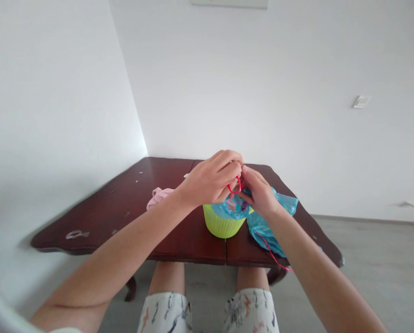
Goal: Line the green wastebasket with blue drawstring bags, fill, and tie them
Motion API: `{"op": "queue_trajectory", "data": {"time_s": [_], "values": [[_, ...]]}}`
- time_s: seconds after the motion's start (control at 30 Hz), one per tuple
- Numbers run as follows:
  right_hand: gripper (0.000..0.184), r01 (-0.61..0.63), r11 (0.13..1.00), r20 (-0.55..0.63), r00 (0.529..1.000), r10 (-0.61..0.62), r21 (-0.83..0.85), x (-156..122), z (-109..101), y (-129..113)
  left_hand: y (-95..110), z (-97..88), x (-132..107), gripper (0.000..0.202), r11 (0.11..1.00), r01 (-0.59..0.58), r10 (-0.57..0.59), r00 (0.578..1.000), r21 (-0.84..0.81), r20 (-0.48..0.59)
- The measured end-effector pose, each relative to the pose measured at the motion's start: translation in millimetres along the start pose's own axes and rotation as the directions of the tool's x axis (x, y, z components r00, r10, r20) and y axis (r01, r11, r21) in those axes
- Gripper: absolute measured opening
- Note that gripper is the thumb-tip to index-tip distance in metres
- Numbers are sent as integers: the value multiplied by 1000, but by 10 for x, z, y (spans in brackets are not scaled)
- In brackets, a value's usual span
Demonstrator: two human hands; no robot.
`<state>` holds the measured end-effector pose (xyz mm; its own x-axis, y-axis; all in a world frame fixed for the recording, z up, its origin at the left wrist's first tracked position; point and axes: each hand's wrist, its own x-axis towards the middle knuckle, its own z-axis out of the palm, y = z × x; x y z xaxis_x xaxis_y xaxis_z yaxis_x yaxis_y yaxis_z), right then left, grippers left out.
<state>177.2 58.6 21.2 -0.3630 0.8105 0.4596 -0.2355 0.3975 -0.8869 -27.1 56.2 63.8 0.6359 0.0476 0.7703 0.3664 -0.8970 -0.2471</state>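
A lime-green woven basket (221, 224) stands on the dark wooden table (130, 203), lined with a blue plastic bag (267, 226) that spills over its right side. Both hands meet just above the basket. My left hand (210, 180) is curled closed, its fingertips pinching a red drawstring loop (235, 188). My right hand (258, 192) is closed too, gripping the same red string and the bag's edge. A strand of the red string (274, 254) trails down past the table's front edge under my right forearm.
A crumpled pink cloth (157, 196) lies on the table left of the basket. Small white scraps (77, 234) dot the table's left part. White walls stand close behind and to the left. Grey floor opens to the right. My knees are under the table's front edge.
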Motion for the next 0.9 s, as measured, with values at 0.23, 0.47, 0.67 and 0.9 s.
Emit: {"op": "queue_trajectory", "data": {"time_s": [0.23,0.47,0.67,0.9], "values": [[44,-37,995,-84,995,45,96,59,-4,104,-9,127,-54,14,955,-131,127,991,-268,-32],[50,23,1000,-444,896,-22,-4,418,-656,282,372,134,-266,13,958,-189,213,973,-216,93],[40,-124,941,-573,815,-85,-316,545,-1264,671,755,313,-682,27,779,196,-132,980,-596,150],[29,-238,893,-435,899,53,-382,441,-1322,721,947,342,-957,44,325,457,-671,728,-828,139]]}}
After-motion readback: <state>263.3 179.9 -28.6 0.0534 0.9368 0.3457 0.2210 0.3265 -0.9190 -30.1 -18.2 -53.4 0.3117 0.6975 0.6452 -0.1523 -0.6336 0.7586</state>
